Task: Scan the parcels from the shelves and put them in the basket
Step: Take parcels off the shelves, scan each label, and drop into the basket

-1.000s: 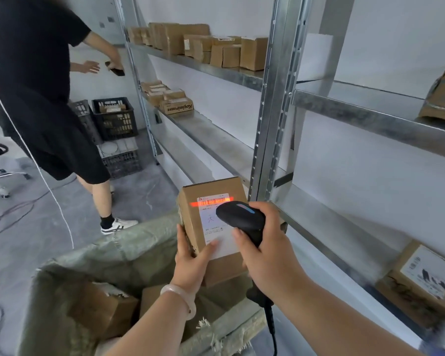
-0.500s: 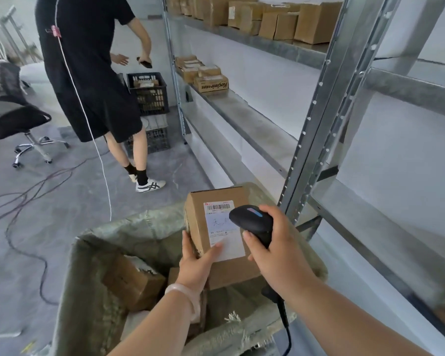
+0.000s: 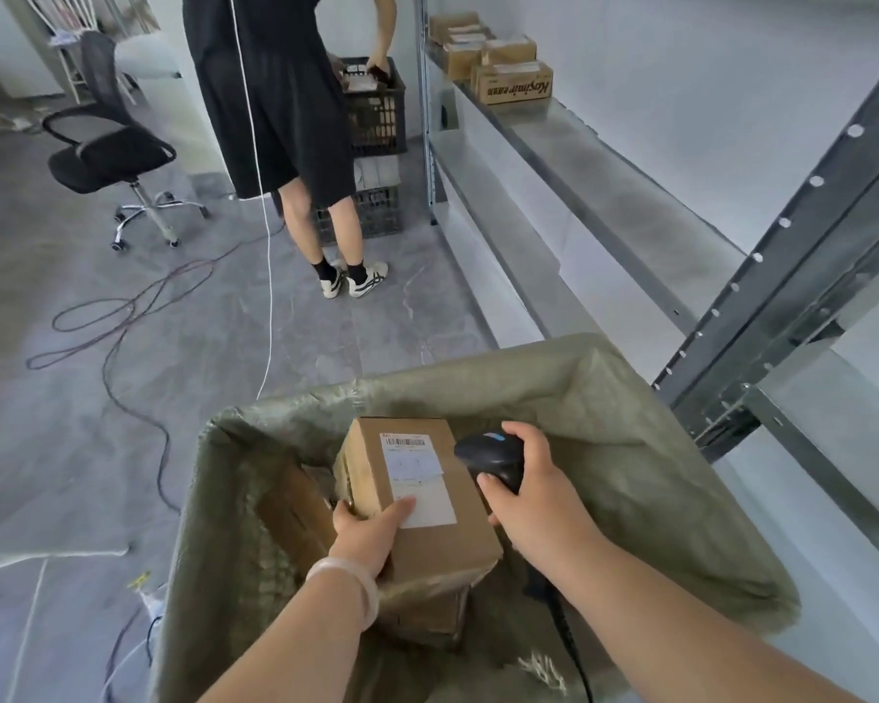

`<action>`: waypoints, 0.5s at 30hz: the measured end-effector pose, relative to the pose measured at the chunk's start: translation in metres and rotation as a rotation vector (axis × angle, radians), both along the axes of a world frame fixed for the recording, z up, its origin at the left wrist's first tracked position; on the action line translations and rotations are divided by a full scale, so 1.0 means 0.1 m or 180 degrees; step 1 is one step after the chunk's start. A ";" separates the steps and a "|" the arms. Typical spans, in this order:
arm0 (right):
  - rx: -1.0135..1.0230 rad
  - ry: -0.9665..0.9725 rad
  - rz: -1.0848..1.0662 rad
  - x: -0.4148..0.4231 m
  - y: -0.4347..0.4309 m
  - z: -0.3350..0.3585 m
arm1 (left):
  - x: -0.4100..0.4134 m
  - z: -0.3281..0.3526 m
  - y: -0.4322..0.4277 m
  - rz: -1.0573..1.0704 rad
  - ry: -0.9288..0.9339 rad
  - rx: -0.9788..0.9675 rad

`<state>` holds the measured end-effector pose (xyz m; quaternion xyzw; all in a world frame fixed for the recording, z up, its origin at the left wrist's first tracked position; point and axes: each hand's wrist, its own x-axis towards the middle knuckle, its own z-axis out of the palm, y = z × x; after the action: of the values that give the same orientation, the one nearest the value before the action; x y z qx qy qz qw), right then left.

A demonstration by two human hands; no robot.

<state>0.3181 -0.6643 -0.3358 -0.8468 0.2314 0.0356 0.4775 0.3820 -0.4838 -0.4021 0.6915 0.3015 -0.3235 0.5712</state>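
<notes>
Left fingers (image 3: 397, 512) gripping parcel (image 3: 422, 492) edge, within basket (image 3: 478, 370) rim

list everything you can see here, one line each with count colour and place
basket: one, green sack lining, foreground
held parcel: one, brown with white label, in the basket opening
basket parcels: at least two, brown, inside the basket
scanner: one, black, beside the held parcel
shelving: one, grey metal, right
shelf boxes: several, brown, far end of shelving
crates: at least two, black, stacked by shelving
chair: one, black, upper left
cables: several, dark, on floor
other person: one, black clothes, at crates
left hand: one, white bangle on wrist, grips held parcel
right hand: one, grips scanner
</notes>
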 end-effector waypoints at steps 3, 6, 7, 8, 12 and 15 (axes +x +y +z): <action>0.0078 0.0158 0.0075 0.16 0.06 -0.15 | 0.18 -0.08 0.08 -0.0018 0.0056 0.0318; 0.0097 0.0320 0.0147 0.28 0.12 -0.27 | 0.36 -0.30 0.14 0.0092 0.0198 0.0559; 0.0114 0.0356 0.0174 0.31 0.14 -0.31 | 0.39 -0.26 0.13 0.0128 0.0252 0.0638; 0.0125 0.0391 0.0199 0.34 0.16 -0.33 | 0.40 -0.20 0.12 0.0140 0.0269 0.0762; 0.0076 0.0482 0.0271 0.41 0.20 -0.40 | 0.31 -0.09 0.19 -0.0236 -0.0043 0.1639; 0.0063 0.0498 0.0300 0.44 0.24 -0.43 | 0.29 -0.10 0.25 -0.0759 -0.0368 0.2249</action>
<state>0.3624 -0.6400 -0.3787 -0.8466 0.2275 0.1264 0.4642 0.4114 -0.4583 -0.4119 0.8933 0.2792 -0.2243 0.2718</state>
